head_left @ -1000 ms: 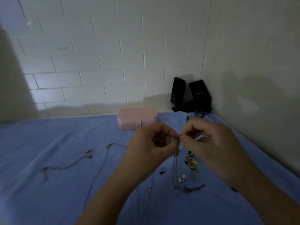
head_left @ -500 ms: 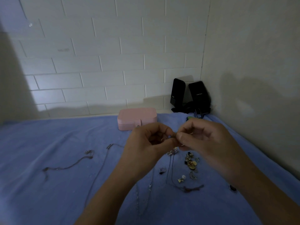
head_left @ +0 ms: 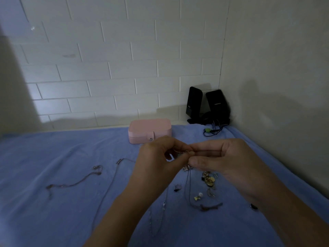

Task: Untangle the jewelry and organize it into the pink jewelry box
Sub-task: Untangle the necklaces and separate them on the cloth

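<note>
My left hand [head_left: 158, 163] and my right hand [head_left: 219, 157] meet above the blue cloth, both pinching a small tangled knot of a thin necklace chain [head_left: 187, 182] that hangs down to the cloth. The pink jewelry box [head_left: 149, 130] sits closed behind my hands, its snap tab facing me. Loose pieces lie under my hands: a cluster of gold earrings [head_left: 209, 180], a pearl earring [head_left: 200, 195], a small ring [head_left: 177, 187]. A rose chain [head_left: 74, 182] and a long thin chain [head_left: 108, 189] lie to the left, and a silver chain [head_left: 162, 211] lies below my left wrist.
Two black speakers [head_left: 206, 106] with cables [head_left: 211, 131] stand in the back right corner against the white brick wall. The blue cloth [head_left: 53, 211] covers the whole table. A small dark item [head_left: 254, 206] lies by my right wrist.
My hands have drifted slightly lower and kept working the knot between the fingertips. The chain's hanging part has shifted a little. The box and other pieces have not moved.
</note>
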Available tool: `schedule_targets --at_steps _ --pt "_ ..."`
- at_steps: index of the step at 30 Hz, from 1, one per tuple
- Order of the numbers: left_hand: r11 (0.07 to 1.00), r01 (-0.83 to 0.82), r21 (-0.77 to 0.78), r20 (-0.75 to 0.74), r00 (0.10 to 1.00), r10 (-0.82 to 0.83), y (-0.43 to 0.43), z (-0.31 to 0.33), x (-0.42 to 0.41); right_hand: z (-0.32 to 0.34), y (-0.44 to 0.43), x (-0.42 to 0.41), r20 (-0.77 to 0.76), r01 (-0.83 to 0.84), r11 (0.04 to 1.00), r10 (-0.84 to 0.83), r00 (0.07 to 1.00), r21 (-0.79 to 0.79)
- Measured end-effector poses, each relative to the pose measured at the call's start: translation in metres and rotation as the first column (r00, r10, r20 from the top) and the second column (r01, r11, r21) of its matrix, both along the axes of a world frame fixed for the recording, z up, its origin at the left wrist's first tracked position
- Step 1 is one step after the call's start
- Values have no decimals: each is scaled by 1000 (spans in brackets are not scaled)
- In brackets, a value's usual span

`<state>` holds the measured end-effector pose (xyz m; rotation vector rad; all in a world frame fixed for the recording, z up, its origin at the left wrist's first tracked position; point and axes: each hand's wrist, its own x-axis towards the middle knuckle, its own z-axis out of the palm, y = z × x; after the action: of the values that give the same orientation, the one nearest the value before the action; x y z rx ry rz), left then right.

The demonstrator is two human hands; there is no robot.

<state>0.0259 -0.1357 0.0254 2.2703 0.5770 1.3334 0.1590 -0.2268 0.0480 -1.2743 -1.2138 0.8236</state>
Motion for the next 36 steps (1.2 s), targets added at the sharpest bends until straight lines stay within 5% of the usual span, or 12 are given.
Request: schedule_targets --at_steps 4,14,25,31,36 --pt "915 163 -368 78 986 -145 -5 9 -3 -1 0 -1 68 3 999 0 998 -35" --pt "782 302 -545 89 948 -304 -2 14 -7 3 -1 12 170 64 998 -61 984 -15" --pt "618 449 -645 144 866 -479 2 14 -12 5 1 12 -194 -93 996 94 976 14" --pt "608 490 -625 244 862 -445 2 15 -11 11 -5 10 116 6 995 -18 993 101" --pt "553 516 -654 262 841 -473 0 14 -10 14 -8 6 185 -19 991 -6 983 134"
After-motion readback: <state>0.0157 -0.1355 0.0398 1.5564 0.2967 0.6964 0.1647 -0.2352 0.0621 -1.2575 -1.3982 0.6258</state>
